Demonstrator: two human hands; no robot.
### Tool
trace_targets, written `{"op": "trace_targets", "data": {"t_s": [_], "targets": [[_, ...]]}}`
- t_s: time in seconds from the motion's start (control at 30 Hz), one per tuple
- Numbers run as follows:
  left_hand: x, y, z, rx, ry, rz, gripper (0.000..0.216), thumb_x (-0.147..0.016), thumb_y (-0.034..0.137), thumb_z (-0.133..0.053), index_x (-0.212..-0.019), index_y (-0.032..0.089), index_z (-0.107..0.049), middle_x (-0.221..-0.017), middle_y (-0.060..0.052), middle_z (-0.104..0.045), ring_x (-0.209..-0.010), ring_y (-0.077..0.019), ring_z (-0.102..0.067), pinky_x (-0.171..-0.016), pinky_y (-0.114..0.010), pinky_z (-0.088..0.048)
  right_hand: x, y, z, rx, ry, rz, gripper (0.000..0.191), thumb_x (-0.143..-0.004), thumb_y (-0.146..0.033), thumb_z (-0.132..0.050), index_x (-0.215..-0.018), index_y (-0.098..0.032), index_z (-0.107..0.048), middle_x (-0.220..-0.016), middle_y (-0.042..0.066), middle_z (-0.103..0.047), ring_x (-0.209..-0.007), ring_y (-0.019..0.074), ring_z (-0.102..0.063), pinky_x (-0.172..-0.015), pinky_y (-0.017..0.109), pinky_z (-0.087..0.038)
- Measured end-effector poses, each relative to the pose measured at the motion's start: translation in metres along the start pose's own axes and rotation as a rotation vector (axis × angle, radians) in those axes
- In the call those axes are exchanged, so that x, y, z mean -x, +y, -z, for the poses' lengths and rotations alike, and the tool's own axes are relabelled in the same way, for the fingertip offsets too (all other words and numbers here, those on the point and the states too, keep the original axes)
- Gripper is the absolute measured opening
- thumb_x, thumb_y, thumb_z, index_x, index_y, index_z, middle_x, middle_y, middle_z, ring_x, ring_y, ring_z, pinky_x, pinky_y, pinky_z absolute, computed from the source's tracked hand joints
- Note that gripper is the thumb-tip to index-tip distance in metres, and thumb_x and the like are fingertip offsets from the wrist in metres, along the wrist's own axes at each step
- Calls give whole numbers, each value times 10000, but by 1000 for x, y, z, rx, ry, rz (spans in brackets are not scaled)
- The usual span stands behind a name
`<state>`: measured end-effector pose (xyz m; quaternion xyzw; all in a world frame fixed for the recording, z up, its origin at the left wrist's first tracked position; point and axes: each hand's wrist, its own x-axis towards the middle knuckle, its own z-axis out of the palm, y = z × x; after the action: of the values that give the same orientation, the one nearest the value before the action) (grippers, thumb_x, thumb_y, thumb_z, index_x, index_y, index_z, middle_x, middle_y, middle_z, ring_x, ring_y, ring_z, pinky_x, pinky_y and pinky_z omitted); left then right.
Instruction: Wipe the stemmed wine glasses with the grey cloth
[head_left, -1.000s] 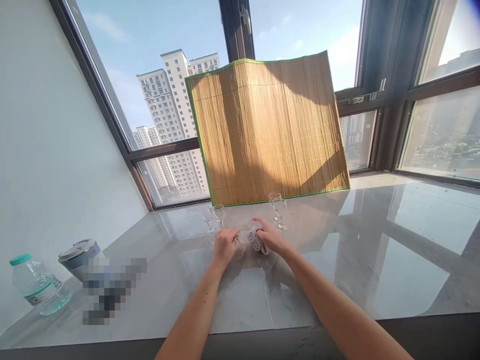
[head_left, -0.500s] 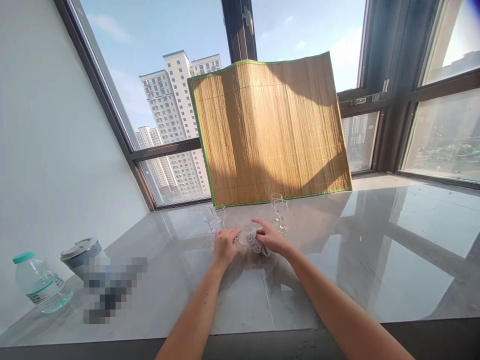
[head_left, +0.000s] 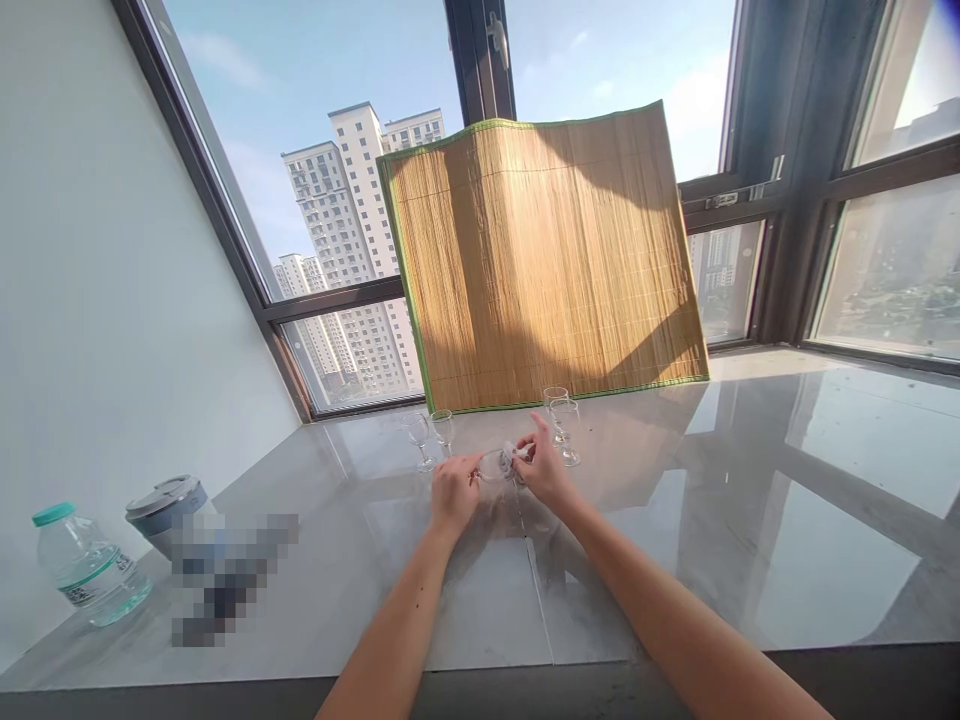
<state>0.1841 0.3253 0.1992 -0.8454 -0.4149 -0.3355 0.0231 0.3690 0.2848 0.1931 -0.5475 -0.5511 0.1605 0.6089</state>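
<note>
My left hand [head_left: 452, 493] is closed around the stem end of a small clear glass [head_left: 494, 465] held on its side over the marble counter [head_left: 480, 600]. My right hand [head_left: 544, 467] pinches a grey cloth [head_left: 513, 455] against the glass's rim, index finger raised. Two stemmed glasses [head_left: 429, 436] stand just behind my left hand, and two more [head_left: 562, 423] stand right behind my right hand.
A bamboo mat [head_left: 547, 260] leans upright against the window at the back. At the left edge lie a water bottle [head_left: 86, 573], a lidded grey cup [head_left: 166, 508] and a blurred-out item [head_left: 225, 575]. A white wall runs along the left side.
My right hand has turned and lifted slightly, so the cloth is bunched more tightly at the glass's rim. My left hand stays in place on the glass.
</note>
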Motion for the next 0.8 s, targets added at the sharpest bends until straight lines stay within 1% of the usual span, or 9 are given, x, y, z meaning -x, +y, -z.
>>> {"op": "trace_targets", "data": {"t_s": [0.07, 0.13, 0.2, 0.3, 0.37, 0.47, 0.57, 0.7, 0.8], "targets": [[0, 0, 0, 3, -5, 9, 497, -783, 38, -513, -1188, 273, -679, -946, -21, -712, -949, -189, -619, -900, -323, -409, -1, 3, 1, 57, 35, 35, 835, -711, -335, -588, -1464, -214, -248, -1048, 77, -622, -834, 203, -585, -690, 323, -498], [0, 0, 0, 4, -8, 16, 481, -788, 41, -519, -1172, 276, -690, -937, -21, -713, -945, -188, -622, -902, -322, -414, -2, 4, 1, 28, -24, 54, 806, -722, -320, -564, -1457, -224, -248, -1120, 97, -610, -959, 228, -582, -739, 338, -509], [0, -1, 0, 3, -10, 25, 468, -797, 49, -523, -1161, 284, -700, -926, -21, -712, -940, -187, -624, -906, -320, -416, 0, 3, 0, -36, -98, 68, 768, -743, -285, -524, -1453, -222, -237, -1148, 108, -609, -1013, 229, -582, -763, 337, -512], [0, -2, 1, -4, 0, 69, 466, -808, 58, -526, -1175, 286, -700, -906, -27, -709, -921, -189, -623, -904, -317, -421, 2, -2, 1, -95, -155, 59, 744, -747, -234, -508, -1439, -210, -234, -1095, 98, -632, -929, 206, -611, -778, 340, -508], [-1, -3, 2, -12, 9, 101, 462, -815, 65, -531, -1194, 271, -695, -904, -37, -706, -918, -196, -621, -901, -318, -424, 3, -5, 3, -92, -185, 47, 763, -719, -190, -516, -1429, -206, -234, -1073, 86, -642, -873, 191, -617, -800, 347, -498], [-1, -3, 4, -15, 13, 110, 457, -820, 64, -533, -1205, 254, -691, -900, -48, -701, -909, -203, -618, -886, -320, -428, 4, -8, 5, -59, -213, 65, 795, -681, -146, -526, -1420, -214, -239, -1101, 83, -636, -887, 186, -613, -838, 352, -474], [-2, -2, 6, -15, 9, 101, 455, -821, 56, -527, -1186, 266, -701, -860, -45, -690, -878, -199, -612, -851, -312, -435, 5, -12, 6, -102, -208, 65, 762, -713, -170, -529, -1415, -219, -237, -1070, 75, -637, -864, 181, -603, -791, 328, -475], [-2, -1, 7, -6, 5, 83, 447, -819, 59, -517, -1160, 268, -716, -821, -42, -683, -842, -192, -603, -810, -302, -439, 5, -15, 6, -188, -221, 7, 704, -763, -247, -534, -1406, -206, -249, -991, 60, -634, -760, 167, -580, -683, 297, -472], [-2, -1, 7, 14, 18, 57, 446, -811, 57, -520, -1150, 263, -723, -843, -48, -695, -855, -196, -606, -832, -319, -437, 5, -14, 5, -208, -238, -5, 692, -775, -256, -519, -1410, -200, -249, -958, 52, -623, -768, 169, -584, -690, 301, -476]]}}
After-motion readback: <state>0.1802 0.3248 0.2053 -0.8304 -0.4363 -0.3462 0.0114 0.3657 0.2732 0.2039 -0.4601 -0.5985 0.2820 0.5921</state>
